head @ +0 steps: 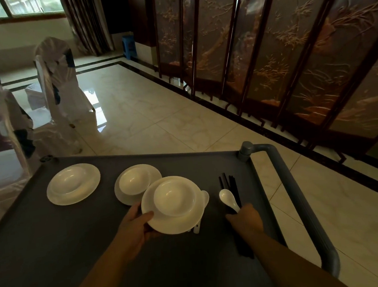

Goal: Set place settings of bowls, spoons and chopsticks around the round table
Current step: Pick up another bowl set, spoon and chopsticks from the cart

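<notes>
Standing at a grey service cart [56, 258], you look down at its dark top shelf, where the tableware waits before it goes to the round table. Your left hand [136, 228] grips the near-left rim of a white plate [158, 221] with the thumb on top and fingers underneath — a hold that looks meant to keep it level, since a white bowl [174, 197] sits upright in its middle. The plate overlaps a second plate with bowl [135, 183] just behind it. A third plate and bowl [72, 183] stands apart at the far left.

Your right hand [246, 218] is curled around the handle end of a white spoon [228, 200] together with a bundle of black chopsticks [229, 183], both lying near the cart's right edge beside the grey handle bar [295, 193]. Gathering them in 1 hand would free the other for the crockery. Another spoon [204, 198] peeks out from under the held plate's right side.

Only a sliver of what may be the table, behind 2 cloth-covered chairs [57, 81], shows at the far left, so this seems to be the pick-up stage — 1 setting collected, not yet carried over.
</notes>
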### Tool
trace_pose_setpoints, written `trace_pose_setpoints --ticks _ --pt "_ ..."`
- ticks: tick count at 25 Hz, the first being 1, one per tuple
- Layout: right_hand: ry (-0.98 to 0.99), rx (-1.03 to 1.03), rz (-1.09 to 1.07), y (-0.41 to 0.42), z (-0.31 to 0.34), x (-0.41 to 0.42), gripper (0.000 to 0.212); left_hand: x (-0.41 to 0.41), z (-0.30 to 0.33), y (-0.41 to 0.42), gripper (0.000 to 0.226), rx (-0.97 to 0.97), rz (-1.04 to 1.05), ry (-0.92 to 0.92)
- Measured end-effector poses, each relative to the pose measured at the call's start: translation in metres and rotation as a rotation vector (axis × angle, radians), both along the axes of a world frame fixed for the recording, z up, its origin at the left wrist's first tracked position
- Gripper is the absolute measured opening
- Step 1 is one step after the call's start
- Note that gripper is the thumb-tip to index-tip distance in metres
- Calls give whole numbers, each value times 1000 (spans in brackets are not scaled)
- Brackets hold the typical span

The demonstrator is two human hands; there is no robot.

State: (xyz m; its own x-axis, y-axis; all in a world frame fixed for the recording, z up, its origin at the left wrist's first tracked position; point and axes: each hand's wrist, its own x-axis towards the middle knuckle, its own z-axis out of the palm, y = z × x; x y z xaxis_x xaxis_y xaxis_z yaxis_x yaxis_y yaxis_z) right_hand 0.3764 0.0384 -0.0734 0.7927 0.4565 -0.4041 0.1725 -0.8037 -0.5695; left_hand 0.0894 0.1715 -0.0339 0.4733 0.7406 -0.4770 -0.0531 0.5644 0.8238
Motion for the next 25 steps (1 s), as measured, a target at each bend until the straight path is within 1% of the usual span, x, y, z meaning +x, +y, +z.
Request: trace_pose_setpoints --ticks 4,6,10,14,17,22,25 --pt "-31 -63 11 -2 -5 4 29 -2 0 0 42 -2 2 6" --pt "-40 -75 19 -1 -5 5 26 -2 0 1 42 -6 9 4" --pt "-42 -107 73 -1 -2 8 27 -5 1 1 41 -17 35 2" --pt "-25 -134 123 0 1 9 29 -7 0 -2 49 -20 68 -2" --pt "-57 -105 199 4 3 4 27 -9 1 -6 52 -30 94 -14" --pt "-69 -17 298 24 21 -7 25 -18 2 -14 48 -35 173 -14" --pt "-61 55 372 41 36 -22 30 -32 3 -24 48 -38 250 -20"
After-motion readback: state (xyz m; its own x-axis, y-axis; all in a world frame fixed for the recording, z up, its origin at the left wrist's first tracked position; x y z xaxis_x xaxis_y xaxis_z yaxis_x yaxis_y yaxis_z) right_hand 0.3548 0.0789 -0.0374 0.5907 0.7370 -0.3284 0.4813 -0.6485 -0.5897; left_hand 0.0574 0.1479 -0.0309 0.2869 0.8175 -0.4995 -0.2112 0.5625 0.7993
